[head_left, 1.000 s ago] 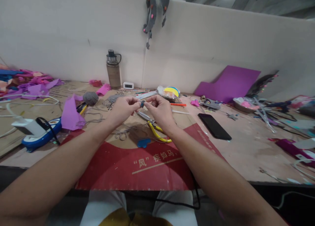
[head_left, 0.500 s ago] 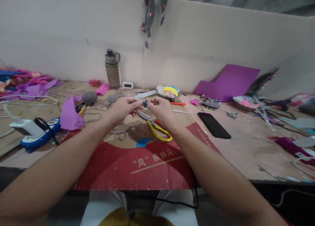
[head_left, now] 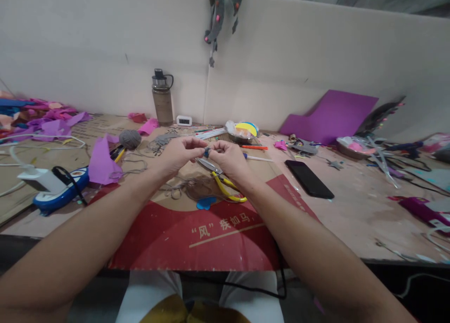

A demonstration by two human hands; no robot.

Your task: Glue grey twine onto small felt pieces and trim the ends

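Note:
My left hand (head_left: 184, 154) and my right hand (head_left: 227, 160) meet over the middle of the cardboard, fingertips pinched together. Between them is a small dark blue piece (head_left: 206, 152), too small and too covered by fingers to name its kind. Just below my hands lie pliers with yellow handles (head_left: 227, 189), their metal jaws partly under my right hand. Loose grey yarn (head_left: 174, 189) trails over the cardboard beneath my left wrist. A bright blue cut-out shape (head_left: 206, 203) rests nearer to me, by the yarn.
Red-printed cardboard (head_left: 158, 238) covers the table front. On the left are a grey yarn ball (head_left: 130, 138), purple felt (head_left: 103, 161) and a blue power strip (head_left: 61, 196). A bottle (head_left: 162, 100) stands behind. To the right are a phone (head_left: 308, 178) and a purple sheet (head_left: 330, 116).
My hands have drawn slightly closer together around the small blue piece, with the left fingers more closed. The whole view has shifted a little.

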